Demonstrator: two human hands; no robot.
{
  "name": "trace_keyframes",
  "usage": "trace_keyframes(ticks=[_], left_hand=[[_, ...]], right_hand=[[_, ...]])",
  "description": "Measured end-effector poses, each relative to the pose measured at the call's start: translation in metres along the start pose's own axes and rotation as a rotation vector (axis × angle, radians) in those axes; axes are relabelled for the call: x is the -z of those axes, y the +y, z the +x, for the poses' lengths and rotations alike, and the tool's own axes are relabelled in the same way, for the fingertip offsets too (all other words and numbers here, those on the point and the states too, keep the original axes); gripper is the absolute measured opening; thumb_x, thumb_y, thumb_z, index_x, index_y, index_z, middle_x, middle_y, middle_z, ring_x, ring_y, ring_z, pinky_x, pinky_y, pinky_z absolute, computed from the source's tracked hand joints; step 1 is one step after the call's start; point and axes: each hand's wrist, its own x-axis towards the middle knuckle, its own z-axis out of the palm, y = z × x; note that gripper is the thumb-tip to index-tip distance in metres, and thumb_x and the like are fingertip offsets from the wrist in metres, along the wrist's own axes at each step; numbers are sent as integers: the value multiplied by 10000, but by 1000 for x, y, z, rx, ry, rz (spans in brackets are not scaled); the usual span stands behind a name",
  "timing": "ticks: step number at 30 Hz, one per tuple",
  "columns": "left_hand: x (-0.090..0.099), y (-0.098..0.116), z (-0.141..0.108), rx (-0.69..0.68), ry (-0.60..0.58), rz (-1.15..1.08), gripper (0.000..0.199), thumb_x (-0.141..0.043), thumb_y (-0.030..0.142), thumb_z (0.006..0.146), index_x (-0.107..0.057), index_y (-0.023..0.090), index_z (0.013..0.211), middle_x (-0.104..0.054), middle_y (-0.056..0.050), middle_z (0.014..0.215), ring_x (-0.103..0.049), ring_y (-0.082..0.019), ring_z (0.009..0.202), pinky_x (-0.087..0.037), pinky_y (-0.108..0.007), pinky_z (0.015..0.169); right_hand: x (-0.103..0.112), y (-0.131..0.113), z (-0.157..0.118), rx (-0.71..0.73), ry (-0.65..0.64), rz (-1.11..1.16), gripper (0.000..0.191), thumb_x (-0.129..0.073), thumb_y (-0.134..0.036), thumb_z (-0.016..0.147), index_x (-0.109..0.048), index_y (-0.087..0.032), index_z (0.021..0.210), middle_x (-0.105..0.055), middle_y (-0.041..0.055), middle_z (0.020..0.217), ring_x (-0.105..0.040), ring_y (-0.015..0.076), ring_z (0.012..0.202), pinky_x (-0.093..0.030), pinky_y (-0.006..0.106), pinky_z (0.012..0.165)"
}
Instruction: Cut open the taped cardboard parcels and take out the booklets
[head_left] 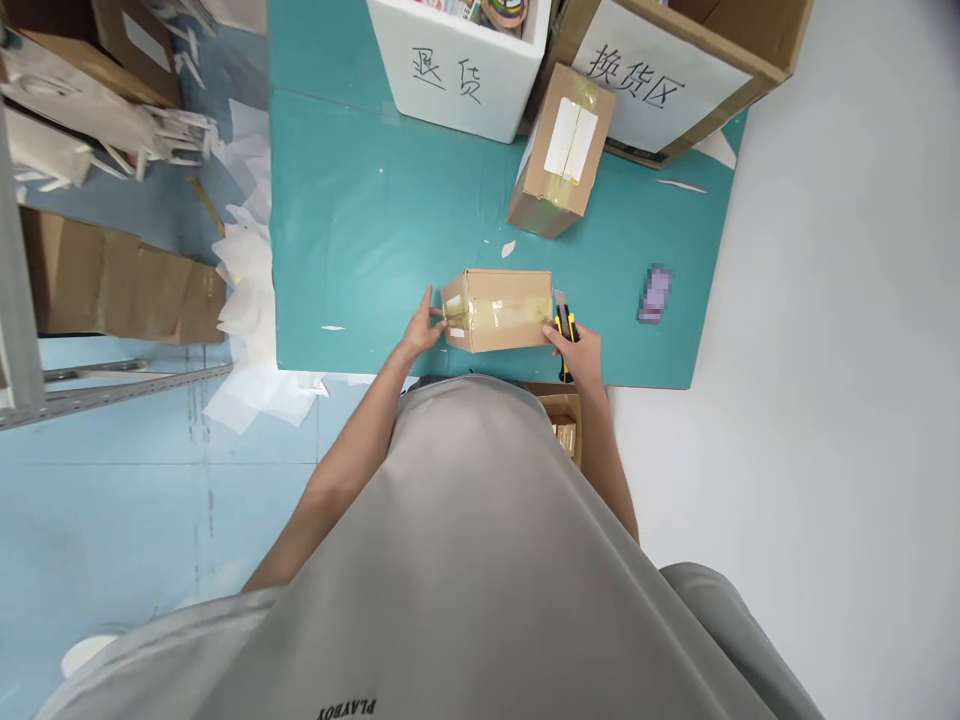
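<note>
A small brown carton (506, 308), closed with shiny yellowish tape, lies on the green table (337, 230) close to its front edge. My left hand (424, 328) touches the carton's left end with its fingers apart. At the right end, the fingertips of my right hand (577, 350) rest against the carton's corner. A black and yellow utility knife (565, 335) is held in that hand, pointing away from me, its blade end beside the carton.
Behind stand a taped carton (562, 150), a white bin (465, 75) with handwriting and a large open box (660, 80). A blurred purple item (655, 294) lies at right. White sheets (251, 300) hang along the left edge; an open box (562, 405) is below the front edge.
</note>
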Motion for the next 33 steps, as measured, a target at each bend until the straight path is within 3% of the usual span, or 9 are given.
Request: trace_keyframes(ticks=[3, 7, 9, 13, 15, 17, 23, 27, 33], left_hand=[[1, 16, 0, -30, -71, 45, 1009, -816, 305, 721, -436, 173, 1647, -755, -172, 1236, -684, -336, 1256, -502, -535, 1125], [33, 64, -18, -201, -4, -46, 671, -711, 521, 899, -631, 214, 1489, -626, -178, 1528, -569, -336, 1445, -529, -486, 1123], [48, 93, -27, -272, 3, -76, 561, -627, 584, 971, -702, 225, 1396, -689, -143, 1456, -622, -299, 1382, -536, -450, 1123], [59, 131, -30, -300, -71, -49, 468, -769, 529, 874, -786, 194, 1201, -772, -119, 1272, -720, -269, 1165, -587, -407, 1031], [59, 137, -25, -292, -89, -34, 438, -808, 484, 828, -794, 186, 1149, -779, -117, 1229, -725, -264, 1116, -602, -391, 973], [60, 137, -20, -287, -117, -26, 417, -810, 465, 817, -795, 185, 1126, -782, -114, 1198, -724, -263, 1096, -603, -380, 937], [65, 136, -11, -294, -196, -4, 387, -800, 456, 812, -794, 193, 1096, -785, -93, 1121, -718, -260, 1050, -597, -376, 897], [64, 134, -9, -306, -198, -10, 346, -798, 417, 809, -802, 201, 1079, -783, -85, 1102, -710, -263, 1034, -599, -387, 904], [61, 130, -7, -334, -196, -34, 296, -779, 334, 810, -811, 207, 1075, -785, -79, 1105, -710, -267, 1027, -589, -413, 949]], right_hand=[[-3, -5, -2, 7, 1, -106, 471, -748, -628, 815, -758, -171, 929, -651, -23, 692, -615, 156, 596, -500, 287, 653], [-24, -16, -11, 57, -24, -244, 460, -696, -648, 872, -741, -192, 916, -683, 9, 770, -642, 183, 661, -513, 306, 697], [-33, -23, -18, 82, 1, -331, 468, -652, -655, 914, -744, -197, 949, -722, 49, 838, -670, 222, 761, -528, 335, 758], [-36, -44, -38, 139, 133, -457, 565, -562, -657, 987, -704, -190, 1272, -756, 162, 1226, -693, 316, 1073, -535, 435, 941], [-38, -58, -50, 149, 117, -477, 603, -502, -634, 1030, -617, -179, 1410, -729, 189, 1320, -689, 339, 1138, -533, 459, 967], [-45, -74, -61, 147, 25, -489, 581, -435, -568, 1072, -546, -159, 1470, -740, 196, 1293, -709, 346, 1097, -544, 454, 930], [-97, -114, -79, 175, -278, -659, 490, -309, -409, 1130, -557, -173, 1480, -786, 147, 1189, -733, 312, 1024, -528, 385, 900], [-120, -127, -83, 124, -273, -800, 523, -275, -410, 1148, -532, -193, 1548, -790, 140, 1204, -738, 309, 1062, -520, 368, 902], [-135, -145, -95, 10, -235, -938, 536, -277, -392, 1163, -460, -185, 1622, -785, 166, 1199, -751, 299, 1071, -545, 372, 889]])
